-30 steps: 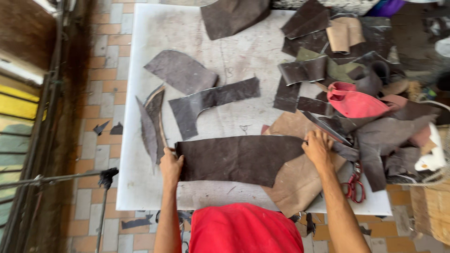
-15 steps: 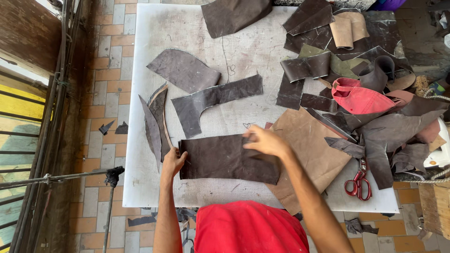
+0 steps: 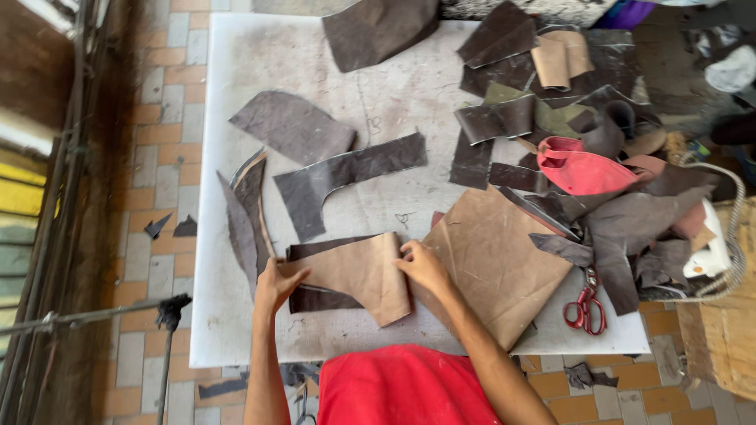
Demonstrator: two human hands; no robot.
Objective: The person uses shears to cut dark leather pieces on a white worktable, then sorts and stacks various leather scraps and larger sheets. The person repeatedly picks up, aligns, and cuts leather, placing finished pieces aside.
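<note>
A dark leather piece [image 3: 346,271], folded tan side up, lies near the bench [image 3: 236,330] front edge. Left hand [image 3: 276,283] fingers clamp its left end; right hand [image 3: 424,266] fingers pinch its right edge.

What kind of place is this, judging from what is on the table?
Probably a small leather-cutting workshop: cut leather pieces lie across a worn white table, with red-handled scissors near the scrap pile.
</note>
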